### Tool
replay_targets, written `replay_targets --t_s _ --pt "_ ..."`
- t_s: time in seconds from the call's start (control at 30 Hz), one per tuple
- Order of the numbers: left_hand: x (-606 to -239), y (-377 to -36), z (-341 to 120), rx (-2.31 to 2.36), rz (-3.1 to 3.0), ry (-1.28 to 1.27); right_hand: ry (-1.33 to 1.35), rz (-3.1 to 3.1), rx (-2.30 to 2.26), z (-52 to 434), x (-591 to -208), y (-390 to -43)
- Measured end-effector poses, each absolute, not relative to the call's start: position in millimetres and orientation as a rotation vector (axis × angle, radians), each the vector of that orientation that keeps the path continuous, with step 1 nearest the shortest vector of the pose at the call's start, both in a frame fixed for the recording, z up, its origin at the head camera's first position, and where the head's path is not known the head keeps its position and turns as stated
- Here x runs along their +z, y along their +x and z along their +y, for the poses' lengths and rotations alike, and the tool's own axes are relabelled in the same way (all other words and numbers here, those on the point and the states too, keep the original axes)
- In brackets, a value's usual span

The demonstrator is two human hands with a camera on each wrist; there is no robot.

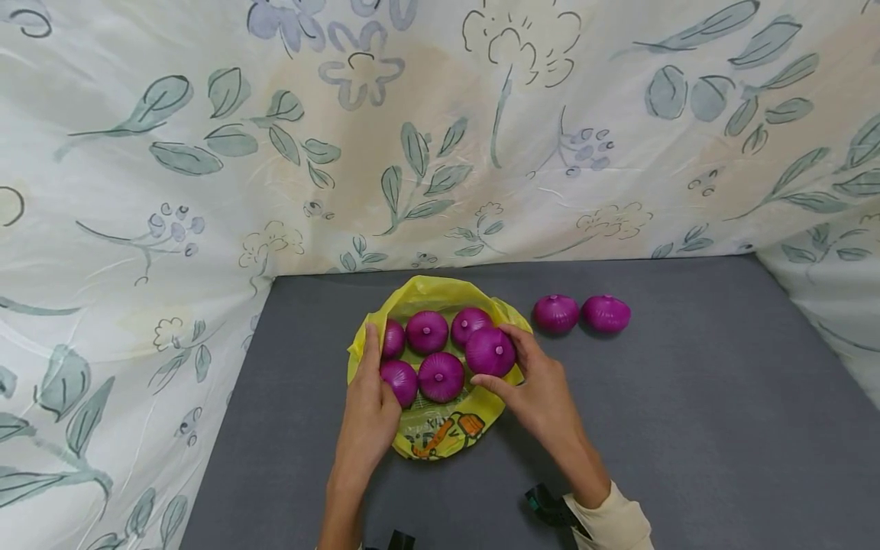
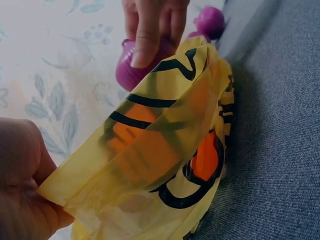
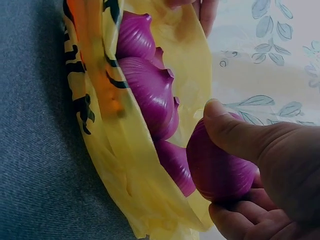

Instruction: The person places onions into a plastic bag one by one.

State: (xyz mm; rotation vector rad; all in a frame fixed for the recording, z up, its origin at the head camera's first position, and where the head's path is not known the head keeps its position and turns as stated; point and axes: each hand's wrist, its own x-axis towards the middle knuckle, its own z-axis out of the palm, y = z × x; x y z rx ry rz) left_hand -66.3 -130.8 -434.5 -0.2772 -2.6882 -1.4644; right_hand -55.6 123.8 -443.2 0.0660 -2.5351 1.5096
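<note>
A yellow plastic bag (image 1: 440, 439) lies open on the grey tabletop (image 1: 687, 428) with several purple onions (image 1: 427, 331) inside. My right hand (image 1: 496, 359) grips another purple onion (image 1: 490, 350) between thumb and fingers at the bag's right rim. The right wrist view shows that onion (image 3: 220, 170) in my right hand (image 3: 217, 165), next to the onions in the bag (image 3: 125, 165). My left hand (image 1: 374, 359) holds the bag's left rim, fingers lying along it. In the left wrist view the bag's edge (image 2: 165, 150) runs into my left hand (image 2: 20, 175).
Two more purple onions (image 1: 556, 313) (image 1: 606, 313) sit on the table just right of the bag. A floral cloth (image 1: 440, 153) hangs behind the table and drapes down both sides. The grey surface stretches out to the right and toward me.
</note>
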Motion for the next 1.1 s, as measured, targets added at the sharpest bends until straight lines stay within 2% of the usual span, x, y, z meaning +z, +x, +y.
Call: replay_targets --t_s 0.6,1.1 --pt "-435.6 -65.5 -130.7 -1.458 -2.682 -0.278 -0.014 -2.803 1.161 110.7 -453.2 -57.7" --pt "-434.5 -65.0 -133.5 -1.477 -2.680 -0.274 -0.019 -2.816 1.162 103.2 -459.6 -60.7"
